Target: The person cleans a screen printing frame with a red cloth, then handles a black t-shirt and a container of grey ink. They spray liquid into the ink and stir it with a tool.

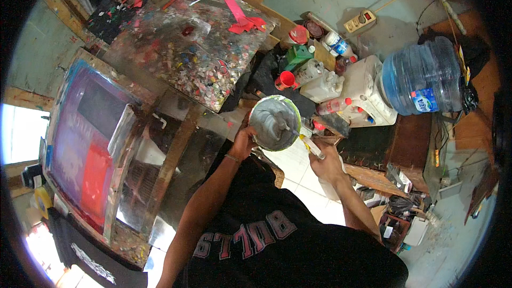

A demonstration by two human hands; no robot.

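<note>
A round bucket (298,118) with a pale greenish rim stands in front of my body, its open top facing up. Thick grey paint (266,120) fills part of it and coats the inner wall. My left hand (244,142) is closed on the bucket's left side, its fingers partly hidden behind the wall. In my right hand (326,163) is the yellow-and-white handle of a stirring tool (313,147). The tool reaches over the right rim into the paint, which hides the kind of blade or tip.
A paint-spattered table (181,37) with red scraps lies ahead left. A framed printing screen (88,144) is at the left. Bottles, a red cup (286,80), a white jerrycan (368,90) and a large blue water bottle (424,74) crowd the right. A power strip (360,21) is on the wall.
</note>
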